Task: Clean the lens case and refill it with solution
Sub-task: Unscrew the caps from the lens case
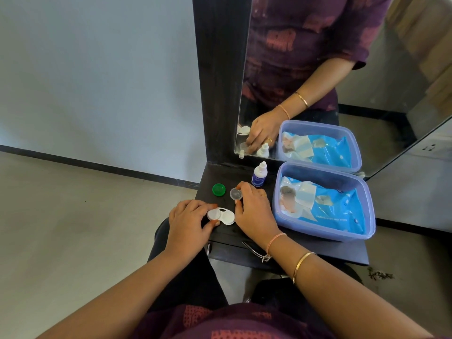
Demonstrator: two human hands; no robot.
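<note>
White case [221, 215], green cap [218, 189], clear cap [236, 193], white bottle [259, 174] with blue label, lavender tub [318, 168], blue packet [337, 209], black table [227, 174].

on the table [318, 250], the lens case [221, 215] lies near the front edge, in the left hand [188, 221]. behind it sit the left cap [218, 189] and, pinched by the right hand [254, 211], the right cap [236, 194]. the bottle [259, 174] stands behind the right cap. the tub [276, 199], with a packet [337, 209] inside, sits to the right, before the mirror [367, 69].
</note>
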